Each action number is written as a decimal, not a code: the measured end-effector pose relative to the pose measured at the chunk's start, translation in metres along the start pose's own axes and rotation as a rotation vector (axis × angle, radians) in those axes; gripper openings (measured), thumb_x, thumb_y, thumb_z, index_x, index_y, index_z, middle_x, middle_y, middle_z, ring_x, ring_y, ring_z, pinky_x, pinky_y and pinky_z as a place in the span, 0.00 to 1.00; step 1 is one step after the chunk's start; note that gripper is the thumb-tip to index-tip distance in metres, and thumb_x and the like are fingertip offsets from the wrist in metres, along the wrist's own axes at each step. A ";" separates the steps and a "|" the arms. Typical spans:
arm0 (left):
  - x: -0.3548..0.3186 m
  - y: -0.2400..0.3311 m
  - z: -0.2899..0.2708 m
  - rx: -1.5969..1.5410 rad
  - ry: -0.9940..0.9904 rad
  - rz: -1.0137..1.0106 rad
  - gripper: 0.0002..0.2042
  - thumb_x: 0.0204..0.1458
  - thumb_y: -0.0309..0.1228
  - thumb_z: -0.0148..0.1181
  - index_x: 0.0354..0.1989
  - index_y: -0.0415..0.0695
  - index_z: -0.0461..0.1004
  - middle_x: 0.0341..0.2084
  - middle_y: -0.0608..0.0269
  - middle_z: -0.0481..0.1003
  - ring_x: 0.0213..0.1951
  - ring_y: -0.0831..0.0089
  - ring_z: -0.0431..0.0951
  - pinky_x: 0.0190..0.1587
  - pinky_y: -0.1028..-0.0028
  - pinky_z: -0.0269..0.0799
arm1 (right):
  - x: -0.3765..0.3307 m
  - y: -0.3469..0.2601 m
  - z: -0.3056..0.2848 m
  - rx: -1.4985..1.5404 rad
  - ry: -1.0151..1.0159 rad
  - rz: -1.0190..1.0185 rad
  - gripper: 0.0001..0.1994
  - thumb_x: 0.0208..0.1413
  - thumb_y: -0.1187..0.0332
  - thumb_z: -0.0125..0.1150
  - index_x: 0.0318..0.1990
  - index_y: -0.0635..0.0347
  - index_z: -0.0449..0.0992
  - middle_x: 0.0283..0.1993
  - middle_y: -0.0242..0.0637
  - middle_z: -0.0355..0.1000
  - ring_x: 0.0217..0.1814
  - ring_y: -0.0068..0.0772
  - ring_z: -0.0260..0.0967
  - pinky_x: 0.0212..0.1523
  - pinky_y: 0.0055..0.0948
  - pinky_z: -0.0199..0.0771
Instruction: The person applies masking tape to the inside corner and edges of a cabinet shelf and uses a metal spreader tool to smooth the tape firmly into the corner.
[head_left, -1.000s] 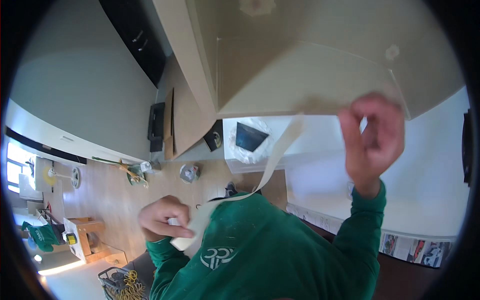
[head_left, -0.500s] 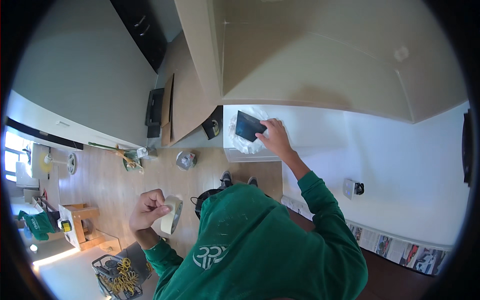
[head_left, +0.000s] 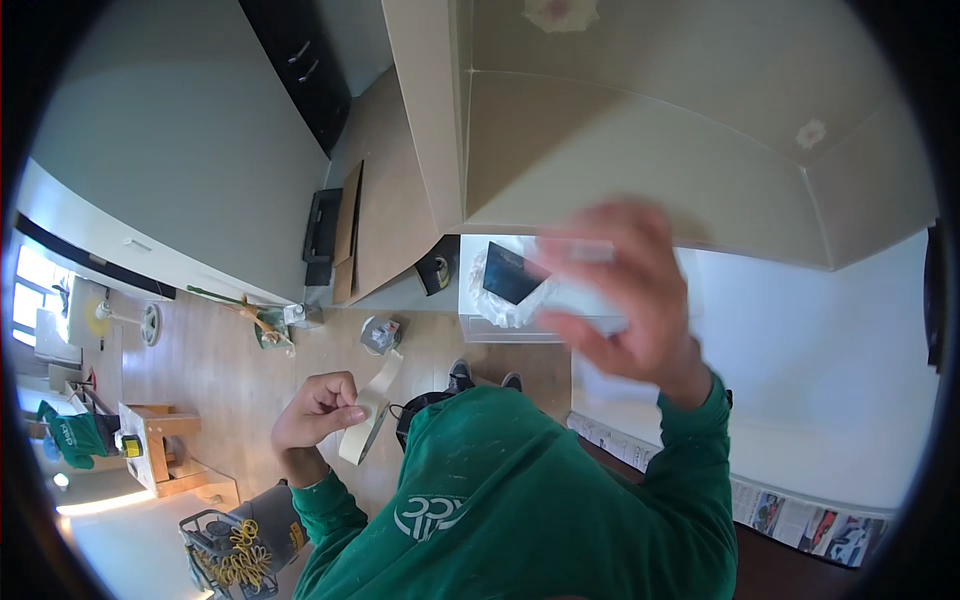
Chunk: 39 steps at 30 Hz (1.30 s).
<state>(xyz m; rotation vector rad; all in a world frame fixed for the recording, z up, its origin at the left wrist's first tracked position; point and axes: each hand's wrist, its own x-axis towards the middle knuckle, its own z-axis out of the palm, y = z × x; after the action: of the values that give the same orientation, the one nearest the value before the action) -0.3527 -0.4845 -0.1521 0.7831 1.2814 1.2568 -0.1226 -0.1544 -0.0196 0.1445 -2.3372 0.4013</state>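
Note:
My left hand (head_left: 322,408) grips a roll of pale masking tape (head_left: 362,430) low on the left, and a loose strip stands up from the roll. My right hand (head_left: 630,300) is raised in front of the white surface, blurred by motion, its thumb and fingers apart and nothing visible in them. Just left of its fingers a dark flat rectangular panel (head_left: 511,273), tablet-like, lies on crumpled white plastic (head_left: 497,307). That plastic rests on a white cabinet top (head_left: 515,328). Whether my fingertips touch the panel is hard to see.
A beige boxed-in ceiling section (head_left: 620,150) overhangs the cabinet. Brown board (head_left: 390,200) leans at the left. On the wood floor stand a small bin (head_left: 380,334), a wooden stand (head_left: 155,440) and a grey machine with yellow cord (head_left: 240,540). Newspaper (head_left: 800,520) lines the lower right.
My right hand has let go of the dark panel and moved right and up towards the camera. A strip of tape now sticks up from the roll in my left hand.

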 end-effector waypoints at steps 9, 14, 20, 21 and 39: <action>0.010 -0.001 0.009 -0.024 -0.051 -0.008 0.11 0.59 0.22 0.64 0.29 0.43 0.66 0.23 0.78 0.65 0.25 0.91 0.61 0.27 0.82 0.56 | 0.043 0.023 0.032 -0.116 -0.124 0.018 0.14 0.45 0.62 0.74 0.36 0.59 0.80 0.38 0.33 0.72 0.44 0.39 0.68 0.45 0.37 0.69; 0.006 -0.016 0.008 -0.054 -0.033 -0.016 0.12 0.60 0.23 0.64 0.28 0.43 0.66 0.22 0.78 0.64 0.24 0.91 0.60 0.26 0.82 0.55 | 0.045 0.030 0.039 -0.068 -0.100 0.000 0.08 0.46 0.65 0.73 0.31 0.55 0.80 0.34 0.28 0.72 0.37 0.37 0.68 0.37 0.36 0.72; 0.011 -0.015 0.010 -0.068 -0.024 -0.006 0.11 0.60 0.23 0.64 0.28 0.43 0.66 0.21 0.79 0.64 0.24 0.91 0.60 0.25 0.82 0.54 | 0.013 0.016 0.043 -0.010 0.001 -0.322 0.08 0.44 0.67 0.74 0.31 0.55 0.79 0.37 0.33 0.74 0.38 0.38 0.70 0.38 0.35 0.72; 0.010 -0.017 0.009 -0.047 -0.014 0.011 0.12 0.60 0.23 0.64 0.28 0.43 0.66 0.21 0.79 0.64 0.24 0.91 0.60 0.25 0.82 0.54 | -0.008 0.007 0.050 0.038 0.016 -0.322 0.09 0.45 0.67 0.74 0.31 0.55 0.79 0.37 0.33 0.75 0.40 0.39 0.71 0.40 0.36 0.73; 0.015 -0.021 0.011 -0.045 -0.024 -0.014 0.12 0.61 0.22 0.62 0.28 0.44 0.65 0.22 0.80 0.61 0.24 0.92 0.57 0.25 0.82 0.52 | -0.204 0.137 0.228 -0.278 -0.530 0.498 0.31 0.46 0.55 0.72 0.52 0.69 0.73 0.55 0.53 0.71 0.62 0.52 0.66 0.60 0.48 0.65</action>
<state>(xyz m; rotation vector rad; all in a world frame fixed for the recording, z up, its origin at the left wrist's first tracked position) -0.3399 -0.4727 -0.1741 0.7544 1.2331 1.2570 -0.1581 -0.1028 -0.3487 -0.5372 -2.9191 0.2920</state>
